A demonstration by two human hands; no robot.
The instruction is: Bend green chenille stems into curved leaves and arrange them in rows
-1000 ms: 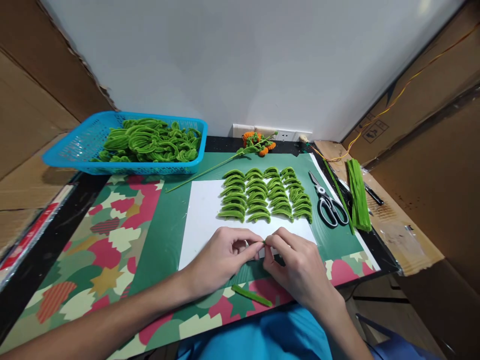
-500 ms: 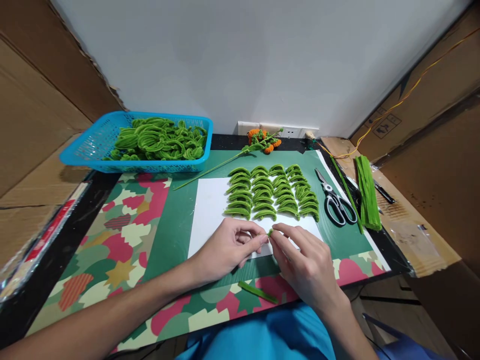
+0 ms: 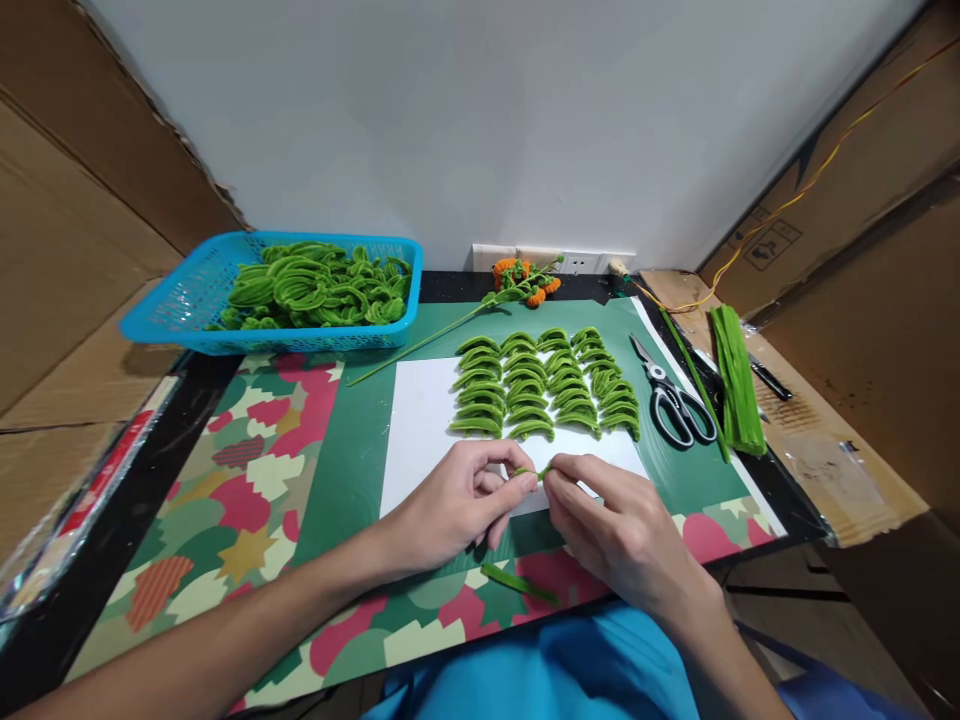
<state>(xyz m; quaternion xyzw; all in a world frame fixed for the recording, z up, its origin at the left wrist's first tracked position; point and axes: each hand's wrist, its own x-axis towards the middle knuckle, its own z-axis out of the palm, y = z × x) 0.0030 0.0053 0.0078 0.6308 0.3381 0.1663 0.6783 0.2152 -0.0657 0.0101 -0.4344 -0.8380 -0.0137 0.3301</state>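
Note:
My left hand (image 3: 461, 492) and my right hand (image 3: 616, 520) meet low over the white sheet (image 3: 418, 430), close to its near edge. A short green pipe cleaner piece (image 3: 544, 474) runs between their fingertips, pinched at either side; most of it is hidden by the fingers. Beyond them, curved green pipe cleaner leaves (image 3: 530, 429) lie in several columns on the paper. Nearer my body, a straight green piece (image 3: 520, 583) rests on the patterned mat border.
At the back left, a blue basket (image 3: 330, 338) holds many looped green pieces. An orange flower stem (image 3: 510, 290) lies behind the leaves. On the right are scissors (image 3: 675, 405), a bundle of green stems (image 3: 736, 385) and a black-handled knife (image 3: 771, 378). Cardboard walls flank the table.
The fingertips have drawn slightly apart, and more of the green piece shows between them. The rows of leaves look the same; the whole view has shifted a little.

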